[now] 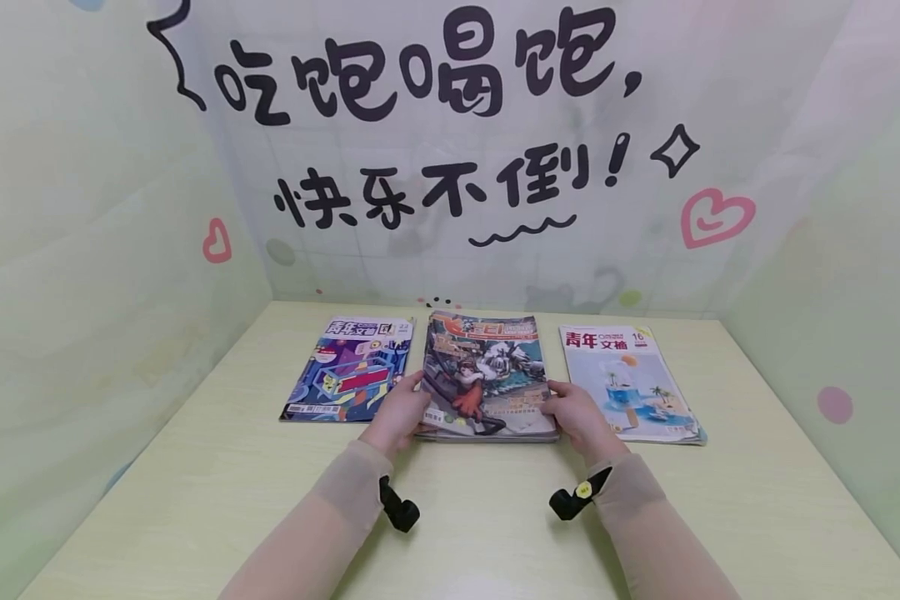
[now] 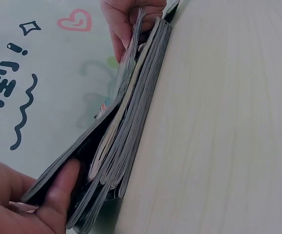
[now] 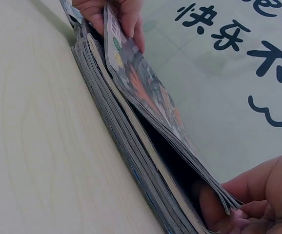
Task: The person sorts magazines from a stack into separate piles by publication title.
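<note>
A magazine (image 1: 487, 371) with an illustrated cover tops a stack of magazines (image 3: 116, 126) at the middle of the table. My left hand (image 1: 399, 412) pinches its left edge, the thumb in the gap below it in the left wrist view. At the opposite edge, my right hand (image 1: 581, 417) pinches the same magazine. The wrist views show this magazine lifted a little off the stack at its sides, with a dark gap beneath. Page edges of several magazines show below. Some fingertips are hidden by the covers.
On the left lies a purple-and-blue magazine (image 1: 352, 371). To the right is a magazine pile with a pale blue cover (image 1: 630, 387), its lower corner uneven. A printed cloth wall (image 1: 450, 258) stands behind the pale wooden table (image 1: 480, 517), with more walls at both sides.
</note>
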`<state>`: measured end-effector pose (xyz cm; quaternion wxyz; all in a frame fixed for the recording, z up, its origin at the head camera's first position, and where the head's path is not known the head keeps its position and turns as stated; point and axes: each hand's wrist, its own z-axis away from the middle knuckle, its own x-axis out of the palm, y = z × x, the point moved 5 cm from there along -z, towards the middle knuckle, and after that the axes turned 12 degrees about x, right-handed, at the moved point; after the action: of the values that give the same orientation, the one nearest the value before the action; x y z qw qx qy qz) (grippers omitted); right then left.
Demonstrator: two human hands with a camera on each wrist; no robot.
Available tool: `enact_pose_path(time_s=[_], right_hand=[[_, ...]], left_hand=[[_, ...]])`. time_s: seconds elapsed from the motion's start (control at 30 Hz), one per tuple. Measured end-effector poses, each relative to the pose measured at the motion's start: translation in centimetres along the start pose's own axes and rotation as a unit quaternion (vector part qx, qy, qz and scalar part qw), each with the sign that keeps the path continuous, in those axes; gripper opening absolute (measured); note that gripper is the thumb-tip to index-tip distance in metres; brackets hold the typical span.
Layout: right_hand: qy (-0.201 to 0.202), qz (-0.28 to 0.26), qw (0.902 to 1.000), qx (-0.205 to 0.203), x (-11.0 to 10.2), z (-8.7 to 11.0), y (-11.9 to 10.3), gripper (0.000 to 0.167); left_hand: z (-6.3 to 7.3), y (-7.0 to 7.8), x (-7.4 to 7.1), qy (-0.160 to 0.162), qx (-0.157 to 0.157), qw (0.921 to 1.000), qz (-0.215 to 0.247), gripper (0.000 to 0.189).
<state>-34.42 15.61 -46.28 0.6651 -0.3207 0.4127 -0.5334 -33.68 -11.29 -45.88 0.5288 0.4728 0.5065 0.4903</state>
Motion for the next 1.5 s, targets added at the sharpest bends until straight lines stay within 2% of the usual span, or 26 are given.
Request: enact_pose_path(time_s=[0.67, 1.17, 1.5], right_hand=[[-0.005, 0.006, 0.9999, -0.011, 0.12, 0.12, 0.16, 0.063], [-0.014, -0.009, 0.9996, 0.023, -0.23, -0.04, 0.14, 0.059], [-0.035, -0.028, 0.9988, 0.019, -0.05, 0.15, -0.06, 0.062]], left_hand=[[0.07, -0.13, -0.15, 0.006, 0.013, 0.9977, -0.067, 0.058], [0.09, -0.24, -0.13, 0.003, 0.011, 0.9975, -0.07, 0.057], [0.27, 0.1, -0.07, 0.007, 0.014, 0.9967, -0.079, 0.056]])
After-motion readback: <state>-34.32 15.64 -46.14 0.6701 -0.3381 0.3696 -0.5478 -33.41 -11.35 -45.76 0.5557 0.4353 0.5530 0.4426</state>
